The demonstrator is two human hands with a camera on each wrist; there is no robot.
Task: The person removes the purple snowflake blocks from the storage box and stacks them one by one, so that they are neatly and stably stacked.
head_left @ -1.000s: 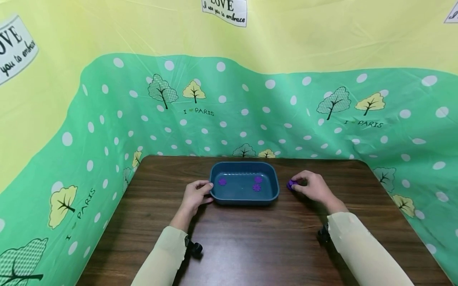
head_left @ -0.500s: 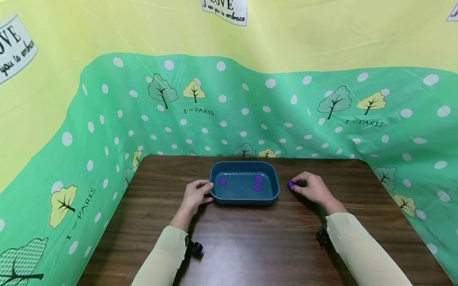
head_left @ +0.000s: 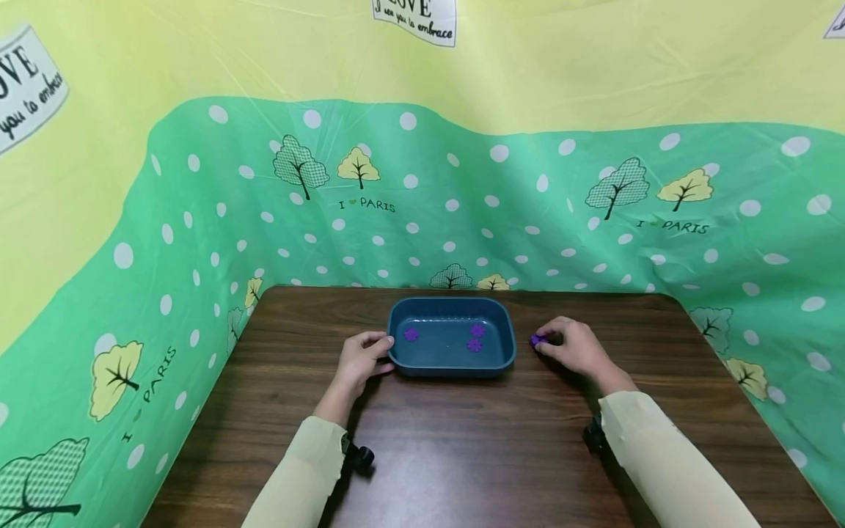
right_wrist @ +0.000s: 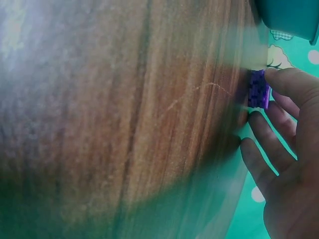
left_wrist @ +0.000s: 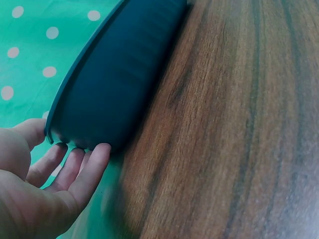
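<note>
A dark-blue, rounded-rectangular, plastic-looking tray [head_left: 437,359] is shown at the centre of the frame on a brown wood-grained table [head_left: 455,447], its left end pinched by the left hand [head_left: 359,362]. Inside, 3 purple flower-shaped pieces [head_left: 411,334] are seen. Right of centre, near the tray, a purple notched stack [right_wrist: 257,90] is pinched by the right hand [head_left: 577,347].

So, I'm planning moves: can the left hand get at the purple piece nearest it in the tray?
Probably yes: the purple piece lies uncovered in the tray, near the left hand, though that hand is holding the tray.
</note>
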